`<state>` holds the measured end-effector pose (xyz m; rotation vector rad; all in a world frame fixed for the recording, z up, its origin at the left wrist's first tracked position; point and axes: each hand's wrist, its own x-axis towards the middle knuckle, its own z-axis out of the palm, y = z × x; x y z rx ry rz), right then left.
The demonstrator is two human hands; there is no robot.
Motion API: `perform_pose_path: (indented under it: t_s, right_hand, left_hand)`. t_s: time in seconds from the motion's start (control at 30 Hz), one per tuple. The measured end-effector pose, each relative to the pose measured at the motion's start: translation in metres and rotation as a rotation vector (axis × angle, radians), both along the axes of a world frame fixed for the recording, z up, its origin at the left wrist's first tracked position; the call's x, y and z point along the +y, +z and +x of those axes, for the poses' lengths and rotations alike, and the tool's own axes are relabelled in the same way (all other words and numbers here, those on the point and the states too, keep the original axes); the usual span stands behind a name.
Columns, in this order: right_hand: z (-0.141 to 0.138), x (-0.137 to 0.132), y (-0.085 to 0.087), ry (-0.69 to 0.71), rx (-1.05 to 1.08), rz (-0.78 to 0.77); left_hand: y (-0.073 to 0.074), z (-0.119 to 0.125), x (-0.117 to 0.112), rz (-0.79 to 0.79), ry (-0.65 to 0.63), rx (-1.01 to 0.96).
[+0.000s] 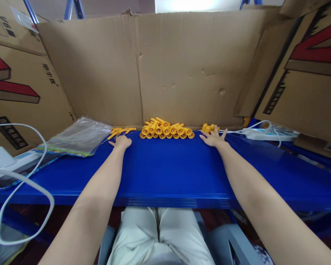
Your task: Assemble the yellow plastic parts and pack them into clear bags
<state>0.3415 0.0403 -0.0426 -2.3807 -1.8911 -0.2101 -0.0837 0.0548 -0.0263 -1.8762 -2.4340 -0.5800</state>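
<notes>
Both my arms reach forward over a blue tabletop [172, 173]. My left hand [121, 142] lies at the near edge of a small pile of thin yellow plastic pieces [117, 131]; its fingers are partly spread, and I see nothing held. My right hand [214, 138] is spread beside a cluster of rounded yellow plastic pieces [207, 128], its fingers overlapping them from the front. Between my hands, yellow funnel-shaped plastic parts [166, 130] are stacked in rows, their round open ends facing me.
Clear plastic bags [78, 136] lie left of the thin pieces. A cardboard panel [182, 70] stands behind, with cardboard boxes [19, 88] at the sides. A white power strip [273, 134] sits at right. A white cable [48, 198] loops over the table's left front edge.
</notes>
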Motion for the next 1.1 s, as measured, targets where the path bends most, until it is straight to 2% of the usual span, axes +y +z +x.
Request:
perform_pose_path:
  t_s: [0.1,0.43,0.63,0.8,0.9,1.0,1.1]
  right_hand:
    - [0.002,0.001,-0.001,0.031,-0.003,0.039]
    - [-0.003,-0.004,0.002,0.069,0.032,0.088]
    - [-0.005,-0.005,0.005,0.088,0.111,0.136]
    - [-0.005,-0.006,0.007,0.066,0.242,0.164]
    - [-0.005,-0.006,0.008,0.076,0.267,0.16]
    - [-0.006,-0.005,0.008,0.081,0.278,0.154]
    - [-0.006,-0.004,0.008,0.088,0.281,0.149]
  left_hand:
    - [0.004,0.005,-0.002,0.006,0.038,-0.013]
    - [0.004,0.008,-0.001,0.064,-0.05,0.034]
    - [0.005,0.007,-0.002,0.045,-0.087,0.109]
    - [0.013,0.013,-0.006,-0.008,-0.163,0.186]
    - [0.022,0.023,-0.012,-0.066,-0.256,0.246]
    - [0.032,0.038,-0.021,-0.164,-0.42,0.302]
    - [0.041,0.051,-0.033,-0.284,-0.529,0.274]
